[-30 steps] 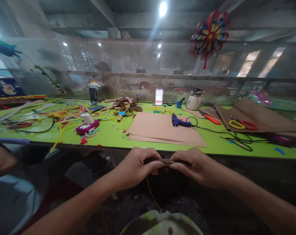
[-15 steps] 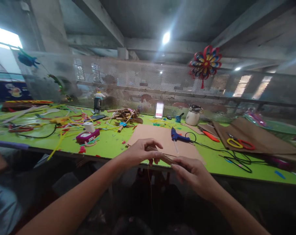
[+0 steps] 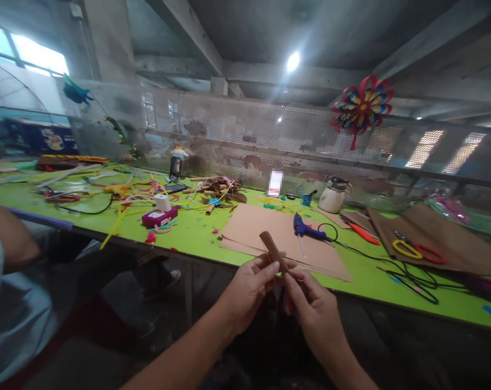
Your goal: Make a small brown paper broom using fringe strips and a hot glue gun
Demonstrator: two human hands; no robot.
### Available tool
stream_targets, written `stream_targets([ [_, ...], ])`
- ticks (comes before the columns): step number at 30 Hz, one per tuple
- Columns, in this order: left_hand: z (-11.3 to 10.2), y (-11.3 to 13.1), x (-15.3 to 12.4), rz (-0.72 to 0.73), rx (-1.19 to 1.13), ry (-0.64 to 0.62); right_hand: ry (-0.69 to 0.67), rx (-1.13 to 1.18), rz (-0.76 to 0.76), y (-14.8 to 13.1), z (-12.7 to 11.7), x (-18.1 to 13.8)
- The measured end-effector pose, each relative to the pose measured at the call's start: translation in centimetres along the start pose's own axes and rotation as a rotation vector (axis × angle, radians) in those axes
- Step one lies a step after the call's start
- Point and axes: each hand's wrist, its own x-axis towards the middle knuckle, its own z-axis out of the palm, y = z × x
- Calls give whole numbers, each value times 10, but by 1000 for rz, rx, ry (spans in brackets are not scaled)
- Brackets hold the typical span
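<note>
Between both hands I hold a narrow folded strip of brown paper (image 3: 272, 248), tilted up and to the left in front of the table edge. My left hand (image 3: 251, 290) pinches it around the middle, thumb on top. Lower down, my right hand (image 3: 312, 303) grips the strip's near end with thumb and fingers; that end is partly hidden. Just beyond my hands lie flat sheets of brown cardboard (image 3: 253, 222). On them rests a blue glue gun (image 3: 308, 228) with a clear glue stick at its tip.
Yellow-and-red-handled scissors (image 3: 418, 252) and an orange-handled cutter (image 3: 362, 233) lie to the right near brown paper (image 3: 440, 227). A black cable (image 3: 411, 281) trails there. A white jug (image 3: 333, 196) stands behind. Left are a purple power strip (image 3: 159, 216), scraps and another person's arm (image 3: 10, 233).
The paper strip has swung from lying nearly level to pointing upward. My left hand has turned palm-up and come closer to my right. The view has shifted left.
</note>
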Motion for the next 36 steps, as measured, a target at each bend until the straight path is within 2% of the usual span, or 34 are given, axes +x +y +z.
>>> stream_targets([
  [6,11,-4,-8,7,-70,32,122,-243,-118,10,2,-7],
  [11,21,-12,-2,25,33,173,209,-456,-224,12,10,-12],
  [15,22,-19,2,38,63,256,220,-488,-237,13,14,-13],
  [21,20,-26,-1,98,145,253,271,-469,-266,23,17,-17],
  [28,19,-30,-1,86,162,299,100,-394,-231,24,22,-21],
  [32,13,-36,-1,92,133,313,-15,-405,-224,19,12,-19],
  [34,10,-38,-2,109,141,294,0,-423,-246,15,2,-15],
  [36,7,-39,-3,116,210,271,100,-427,-231,11,-7,-8],
])
